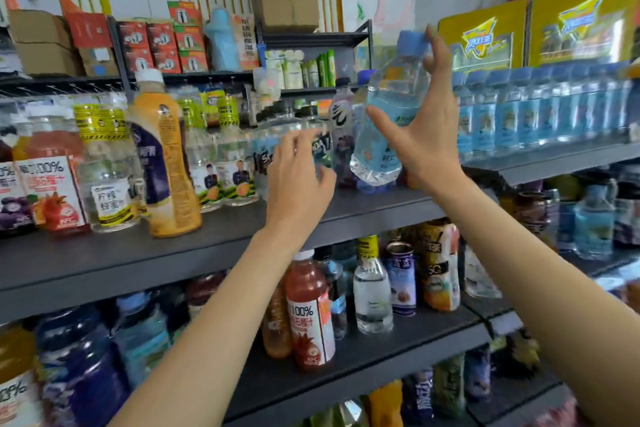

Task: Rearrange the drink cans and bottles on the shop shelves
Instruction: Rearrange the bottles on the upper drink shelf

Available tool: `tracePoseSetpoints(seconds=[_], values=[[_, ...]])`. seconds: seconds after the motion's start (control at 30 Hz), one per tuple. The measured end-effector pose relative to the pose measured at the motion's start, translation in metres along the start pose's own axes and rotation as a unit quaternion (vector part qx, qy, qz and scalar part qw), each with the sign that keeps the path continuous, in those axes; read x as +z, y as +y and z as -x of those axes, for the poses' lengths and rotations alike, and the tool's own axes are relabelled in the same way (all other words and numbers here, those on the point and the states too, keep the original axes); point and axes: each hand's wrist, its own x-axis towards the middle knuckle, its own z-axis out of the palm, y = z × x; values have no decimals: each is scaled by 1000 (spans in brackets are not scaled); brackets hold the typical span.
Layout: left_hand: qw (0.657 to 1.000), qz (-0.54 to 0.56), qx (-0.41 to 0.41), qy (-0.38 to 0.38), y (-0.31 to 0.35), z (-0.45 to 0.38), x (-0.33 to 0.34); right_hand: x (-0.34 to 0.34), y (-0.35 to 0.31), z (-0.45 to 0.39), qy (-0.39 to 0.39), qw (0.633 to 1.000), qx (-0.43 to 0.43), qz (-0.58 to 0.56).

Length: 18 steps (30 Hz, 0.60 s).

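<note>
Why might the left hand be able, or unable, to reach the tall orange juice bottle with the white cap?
Probably able: the left hand is free, and the orange juice bottle stands at the shelf's front edge with nothing before it.

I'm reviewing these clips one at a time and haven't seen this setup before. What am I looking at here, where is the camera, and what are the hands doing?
There is no machine here: a person works with bare hands, and the single wide-angle camera sits on their head, looking forward and down. That is why both forearms reach in from the bottom.

The scene is a shop's dark shelves stocked with drinks. The right hand holds a clear water bottle with a blue cap, tilted, lifted off the shelf. The left hand reaches with spread fingers toward a clear bottle with a dark label standing on the shelf; whether it touches is unclear. A tall orange juice bottle stands further left.
</note>
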Motion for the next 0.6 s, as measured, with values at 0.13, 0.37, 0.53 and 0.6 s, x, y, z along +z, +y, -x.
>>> tracePoseSetpoints(seconds=[0.13, 0.37, 0.53, 0.6], values=[[1000, 26, -4, -16, 50, -13, 73, -57, 77, -13, 19, 1000, 13, 15], [998, 16, -66, 9, 109, -37, 181, -114, 197, -46, -51, 990, 65, 115], [988, 46, -132, 61, 115, -43, 199, -108, 245, -44, -206, 966, 84, 134], [987, 61, -138, 61, 114, -43, 198, -107, 252, -40, -214, 967, 63, 125]])
